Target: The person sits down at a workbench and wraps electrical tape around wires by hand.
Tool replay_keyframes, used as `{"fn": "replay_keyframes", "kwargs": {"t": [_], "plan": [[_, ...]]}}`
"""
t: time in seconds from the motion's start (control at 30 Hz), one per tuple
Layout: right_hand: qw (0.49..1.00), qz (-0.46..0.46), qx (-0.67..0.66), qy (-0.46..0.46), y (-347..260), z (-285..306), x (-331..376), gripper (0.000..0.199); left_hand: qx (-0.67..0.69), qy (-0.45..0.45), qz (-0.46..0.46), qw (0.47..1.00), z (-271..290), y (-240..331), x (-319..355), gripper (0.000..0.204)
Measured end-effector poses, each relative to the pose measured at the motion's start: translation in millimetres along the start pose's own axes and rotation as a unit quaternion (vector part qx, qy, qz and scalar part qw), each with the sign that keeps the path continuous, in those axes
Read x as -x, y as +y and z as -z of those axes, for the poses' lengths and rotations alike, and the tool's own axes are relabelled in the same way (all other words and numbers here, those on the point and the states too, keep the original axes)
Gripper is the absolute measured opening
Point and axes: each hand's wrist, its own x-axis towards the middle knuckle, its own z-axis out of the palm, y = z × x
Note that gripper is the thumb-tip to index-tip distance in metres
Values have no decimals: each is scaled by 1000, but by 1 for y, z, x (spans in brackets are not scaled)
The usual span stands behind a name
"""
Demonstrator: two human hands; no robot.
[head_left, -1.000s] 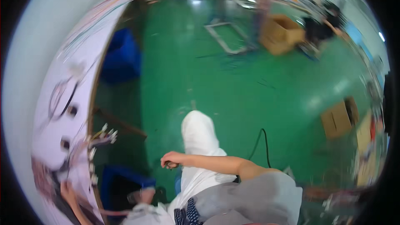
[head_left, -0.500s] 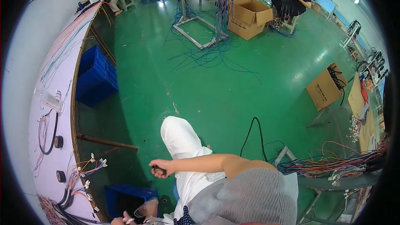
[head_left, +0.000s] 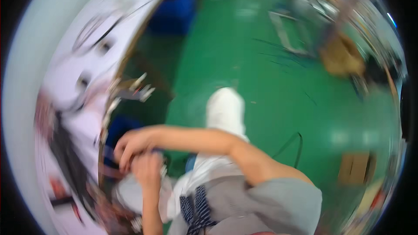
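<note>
My right hand (head_left: 133, 146) reaches across my body to the left, fingers curled downward and blurred. The roll of black tape it held in the earlier frame is hidden beneath the fingers. Just below it, almost touching, is my left hand (head_left: 147, 167), with its fingers bent and closed. A small pale piece (head_left: 163, 166) shows beside that hand; blur hides its kind and whatever the fingers grip. Both hands are over my lap, close to the table edge. White connectors (head_left: 141, 88) on wires stick out past that edge.
The white table (head_left: 69, 72) runs along my left, carrying blurred wires, dark rolls and a thick dark cable bundle (head_left: 69, 148). Blue bins (head_left: 174, 11) stand below it. Cardboard boxes (head_left: 355, 168) are on the right; a black cable loop (head_left: 299, 146) rises from the green floor (head_left: 270, 117).
My view has swung left and blurred. My right hand has moved from in front of my knee to my left hand, and the left hand has come further into view.
</note>
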Motion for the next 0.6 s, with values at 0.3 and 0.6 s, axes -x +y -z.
{"fn": "replay_keyframes", "kwargs": {"t": [0.3,0.6], "plan": [[998,-22,13,56,-9,30,47,17,248,149,296,910,51,-103,-39,36],[989,32,-129,68,12,-21,54,18,-145,126,491,850,-63,-258,-89,30]]}}
